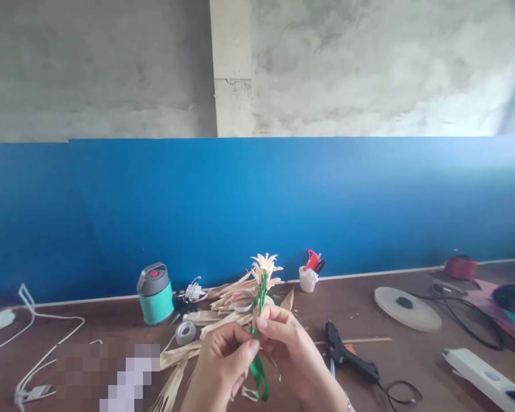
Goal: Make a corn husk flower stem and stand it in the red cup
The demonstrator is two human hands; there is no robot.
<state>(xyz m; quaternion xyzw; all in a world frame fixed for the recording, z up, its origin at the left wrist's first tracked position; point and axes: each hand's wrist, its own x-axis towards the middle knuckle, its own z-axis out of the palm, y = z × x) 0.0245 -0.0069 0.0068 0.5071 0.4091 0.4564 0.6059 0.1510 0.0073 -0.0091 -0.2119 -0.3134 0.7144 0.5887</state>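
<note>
Between my two hands stands a pale flower (266, 266) with pointed petals, its stem (262, 289) wrapped in green. My left hand (228, 357) is closed, thumb and fingers pinching a green ribbon (258, 375) low on the stem; the loose end hangs below in a curl. Closed around the stem just above is my right hand (283, 335), its thumb and forefinger pressed together. Dry corn husks (206, 317) lie on the table behind and left of my left hand. The stem's lower part is hidden by my fingers.
A teal jar (155, 297), a roll of clear tape (185, 332) and a white charger (194, 292) sit left. A white cup (308, 279) holds red-handled scissors. Right are a black glue gun (347, 355), a pale disc (395, 312), cables and a white power strip (484, 372). A blue partition (283, 200) stands behind.
</note>
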